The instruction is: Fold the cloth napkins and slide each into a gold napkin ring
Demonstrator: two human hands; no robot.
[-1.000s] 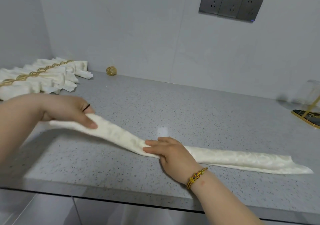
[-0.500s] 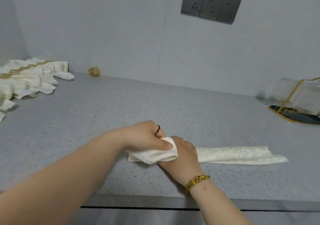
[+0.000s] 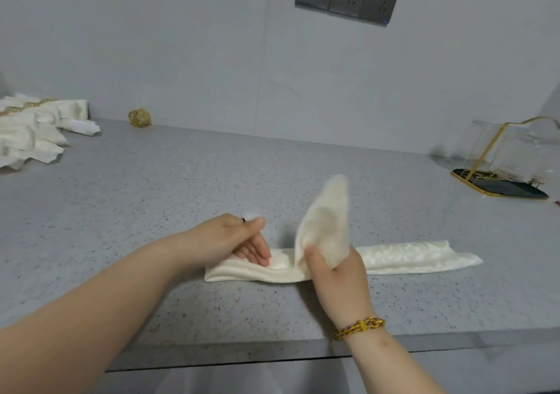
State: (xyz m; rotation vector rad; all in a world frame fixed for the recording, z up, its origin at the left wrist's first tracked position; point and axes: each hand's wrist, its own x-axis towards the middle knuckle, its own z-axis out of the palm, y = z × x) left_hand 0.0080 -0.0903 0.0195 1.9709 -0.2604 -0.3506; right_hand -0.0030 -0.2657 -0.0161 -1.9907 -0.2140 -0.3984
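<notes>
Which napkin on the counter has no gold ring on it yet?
The long napkin in front, pinched up by the right hand and pressed by the left hand. The finished napkins piled far left show gold bands.

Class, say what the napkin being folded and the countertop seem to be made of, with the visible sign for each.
The napkin looks like woven cloth, cream with a soft sheen: a faint damask-like pattern shows and it bends limply. The countertop looks like stone or quartz composite: grey, finely speckled, smooth.

Soft even light, faint shadow falling left of the right hand (image 3: 338, 275), napkin (image 3: 325, 220) above it blurring, edges bowing.
</notes>
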